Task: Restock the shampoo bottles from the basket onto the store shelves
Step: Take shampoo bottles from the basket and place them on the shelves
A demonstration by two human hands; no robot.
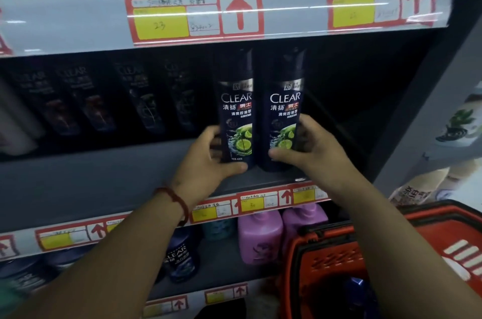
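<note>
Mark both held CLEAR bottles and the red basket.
left bottle (236, 120), head view, front label
right bottle (284, 120), head view, front label
red basket (326, 248), head view, slotted side wall

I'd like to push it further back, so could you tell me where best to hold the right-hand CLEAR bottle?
Low on its body, from the right, as the right hand does now: the right-hand CLEAR bottle stands upright and slim, the left-hand bottle crowds its left, and its right is open.
</note>
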